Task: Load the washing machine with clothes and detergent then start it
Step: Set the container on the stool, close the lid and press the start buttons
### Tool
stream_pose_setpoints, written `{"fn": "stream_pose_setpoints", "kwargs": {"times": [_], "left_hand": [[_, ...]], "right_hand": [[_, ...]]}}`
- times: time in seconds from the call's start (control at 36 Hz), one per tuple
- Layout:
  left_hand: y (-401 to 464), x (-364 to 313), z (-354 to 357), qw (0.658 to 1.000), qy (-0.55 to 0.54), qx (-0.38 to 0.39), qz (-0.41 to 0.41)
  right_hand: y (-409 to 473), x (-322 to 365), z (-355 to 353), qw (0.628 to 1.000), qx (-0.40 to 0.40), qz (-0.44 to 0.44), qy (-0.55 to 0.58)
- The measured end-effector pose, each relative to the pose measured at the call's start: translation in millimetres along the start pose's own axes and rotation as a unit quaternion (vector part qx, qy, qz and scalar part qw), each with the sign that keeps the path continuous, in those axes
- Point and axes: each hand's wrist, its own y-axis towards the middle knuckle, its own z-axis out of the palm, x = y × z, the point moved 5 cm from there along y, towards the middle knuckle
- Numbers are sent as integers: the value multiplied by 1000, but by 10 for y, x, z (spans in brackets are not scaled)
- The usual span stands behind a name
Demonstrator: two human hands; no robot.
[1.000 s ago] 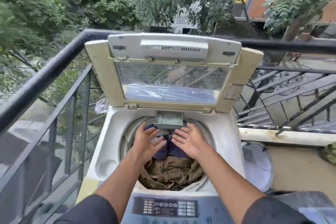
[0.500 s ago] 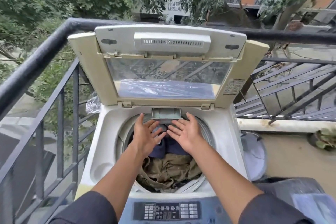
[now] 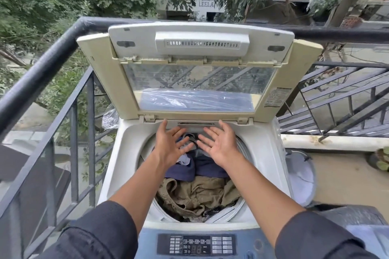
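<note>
Inside the washing machine (image 3: 126, 153) drum, khaki and navy clothes (image 3: 195, 191) lie heaped; both hands, left hand (image 3: 170, 145) and right hand (image 3: 221, 145), hover flat-fingered, holding nothing, at the clothes' 12 o'clock, under the raised lid (image 3: 197, 73).

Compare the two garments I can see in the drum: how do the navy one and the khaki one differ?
The navy garment is dark blue and lies at the far side of the drum, just below both hands; the khaki garment is olive-brown and lies nearer the control panel. The khaki one shows more surface and heavier creasing. Both sit crumpled inside the drum, touching.
</note>
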Motion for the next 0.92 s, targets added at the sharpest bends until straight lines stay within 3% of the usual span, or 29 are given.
{"fn": "stream_pose_setpoints", "kwargs": {"times": [0.22,0.36,0.44,0.53,0.61,0.69,0.81,0.92], "left_hand": [[-87,-16,95,999,42,-13,-2],[-187,11,101,994,107,-29,12],[-290,-5,170,982,171,-63,58],[-462,-125,356,946,252,-111,170],[-765,-337,693,880,348,-113,304],[-1157,-643,1084,776,420,-134,452],[-1552,-1054,1509,604,476,-181,613],[-1739,-1402,1787,472,507,-214,689]], "right_hand": [[-19,35,64,1000,8,3,11],[-208,123,101,992,-4,-15,-129],[-415,265,182,959,-47,-80,-267],[-657,503,377,878,-81,-213,-420],[-979,745,700,741,-89,-358,-561],[-1342,962,1044,609,-111,-488,-616],[-1742,1234,1414,498,-138,-633,-577],[-1865,1465,1662,398,-174,-694,-575]]}}
